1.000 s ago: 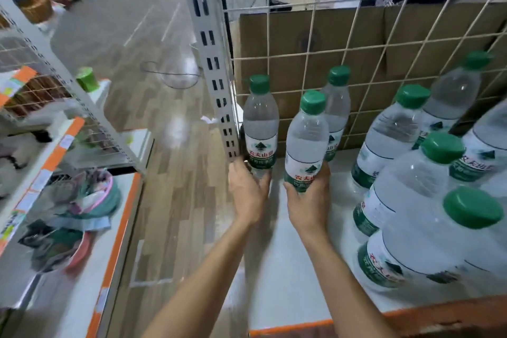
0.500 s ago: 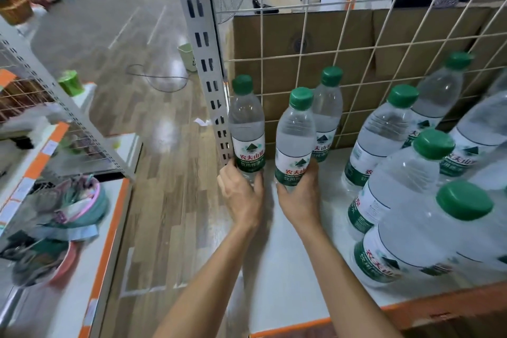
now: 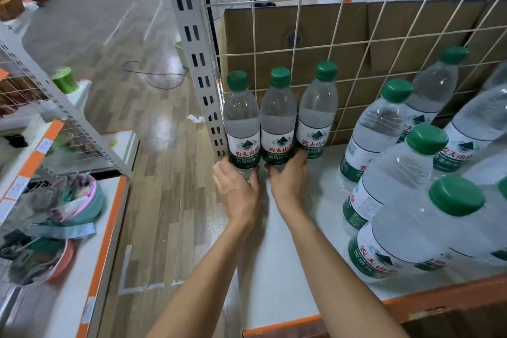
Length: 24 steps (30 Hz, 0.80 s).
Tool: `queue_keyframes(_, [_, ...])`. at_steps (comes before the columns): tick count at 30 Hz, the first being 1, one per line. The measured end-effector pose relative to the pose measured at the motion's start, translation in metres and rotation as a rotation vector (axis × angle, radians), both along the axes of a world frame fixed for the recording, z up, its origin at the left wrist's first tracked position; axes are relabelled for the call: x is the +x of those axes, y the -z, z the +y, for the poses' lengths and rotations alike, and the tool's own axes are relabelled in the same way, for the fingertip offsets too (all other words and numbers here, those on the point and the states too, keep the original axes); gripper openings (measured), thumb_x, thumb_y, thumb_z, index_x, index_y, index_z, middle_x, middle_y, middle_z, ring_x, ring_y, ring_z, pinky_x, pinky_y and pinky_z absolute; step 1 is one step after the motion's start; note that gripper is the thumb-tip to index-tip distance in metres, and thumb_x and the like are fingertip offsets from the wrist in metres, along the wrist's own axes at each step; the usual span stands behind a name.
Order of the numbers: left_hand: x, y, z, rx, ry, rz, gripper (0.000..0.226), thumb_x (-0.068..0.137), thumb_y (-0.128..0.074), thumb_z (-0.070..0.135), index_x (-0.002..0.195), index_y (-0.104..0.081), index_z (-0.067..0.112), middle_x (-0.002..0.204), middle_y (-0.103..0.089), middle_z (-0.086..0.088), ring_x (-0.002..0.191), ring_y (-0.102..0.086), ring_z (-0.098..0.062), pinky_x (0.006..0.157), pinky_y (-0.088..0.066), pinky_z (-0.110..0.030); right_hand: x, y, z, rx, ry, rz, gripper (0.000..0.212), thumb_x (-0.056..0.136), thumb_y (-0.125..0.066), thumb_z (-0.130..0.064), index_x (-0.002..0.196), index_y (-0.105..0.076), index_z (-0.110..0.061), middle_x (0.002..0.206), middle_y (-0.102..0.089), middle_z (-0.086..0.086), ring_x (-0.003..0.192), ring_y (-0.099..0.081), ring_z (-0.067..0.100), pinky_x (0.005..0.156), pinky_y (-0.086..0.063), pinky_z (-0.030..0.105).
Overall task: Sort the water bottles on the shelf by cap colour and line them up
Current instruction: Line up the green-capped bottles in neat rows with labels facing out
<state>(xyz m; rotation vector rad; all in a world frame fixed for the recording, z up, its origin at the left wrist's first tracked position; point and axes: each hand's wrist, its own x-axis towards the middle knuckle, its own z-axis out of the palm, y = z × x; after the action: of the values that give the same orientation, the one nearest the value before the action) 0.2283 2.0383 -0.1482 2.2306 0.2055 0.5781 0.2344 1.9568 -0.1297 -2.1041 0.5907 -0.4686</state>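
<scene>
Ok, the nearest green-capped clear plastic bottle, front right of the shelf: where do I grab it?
Probably set the grip round the labelled lower body of that green-capped clear plastic bottle, coming from the left over the bare white shelf. It stands upright, and neighbouring bottles crowd its right and rear.

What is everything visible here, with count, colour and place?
Left bottle, middle bottle, right bottle: three, clear, green caps, in a row at the shelf's back left corner.
Loose bottles: at least five, clear, green caps, shelf's right side, some cut off.
Shelf: one, white, orange front edge.
Wire grid: one, white, behind the bottles.
Cardboard: brown, behind the grid.
Slotted post: one, white, left of the row.
Neighbouring shelf: one, white and orange, far left, holding mixed goods.
Left hand: one, grips left bottle's base.
Right hand: one, grips middle bottle's base.
</scene>
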Motion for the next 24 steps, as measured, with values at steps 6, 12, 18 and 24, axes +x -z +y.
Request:
queue_keyframes(6, [0.003, -0.003, -0.001, -0.047, -0.017, 0.029, 0.054, 0.082, -0.069, 0.019, 0.123, -0.042, -0.003, 0.118, -0.045, -0.018, 0.110, -0.043, -0.031, 0.090, -0.032, -0.029, -0.001, 0.003, 0.004, 0.006, 0.054, -0.047, 0.048, 0.075, -0.075, -0.016, 0.111, -0.049, 0.003, 0.117, -0.056, 0.023, 0.109, -0.053, 0.039, 0.085, -0.041, 0.039])
queue_keyframes(12, [0.004, -0.003, 0.000, -0.082, -0.036, 0.051, 0.057, 0.080, -0.071, 0.025, 0.123, -0.043, -0.001, 0.118, -0.047, -0.015, 0.111, -0.045, -0.029, 0.091, -0.036, -0.030, -0.003, 0.004, 0.003, -0.028, 0.043, -0.079, 0.044, 0.074, -0.074, -0.012, 0.108, -0.053, 0.005, 0.118, -0.053, 0.022, 0.113, -0.050, 0.038, 0.091, -0.038, 0.040])
queue_keyframes(18, [0.004, -0.003, 0.003, -0.147, -0.035, 0.021, 0.049, 0.077, -0.075, 0.024, 0.108, -0.046, 0.000, 0.106, -0.045, -0.010, 0.094, -0.044, -0.020, 0.075, -0.031, -0.020, -0.015, -0.007, -0.014, -0.114, 0.306, -0.229, 0.055, 0.071, -0.070, -0.001, 0.120, -0.045, 0.003, 0.127, -0.043, 0.022, 0.115, -0.042, 0.038, 0.092, -0.041, 0.045])
queue_keyframes(24, [0.007, 0.000, 0.005, -0.134, 0.020, -0.014, 0.027, 0.081, -0.071, 0.020, 0.086, -0.048, 0.007, 0.084, -0.048, -0.004, 0.074, -0.046, -0.021, 0.063, -0.032, -0.024, 0.008, -0.001, -0.030, 0.048, 0.198, -0.138, 0.079, 0.076, -0.067, -0.002, 0.140, -0.022, 0.007, 0.142, -0.034, 0.027, 0.132, -0.033, 0.039, 0.108, -0.027, 0.039])
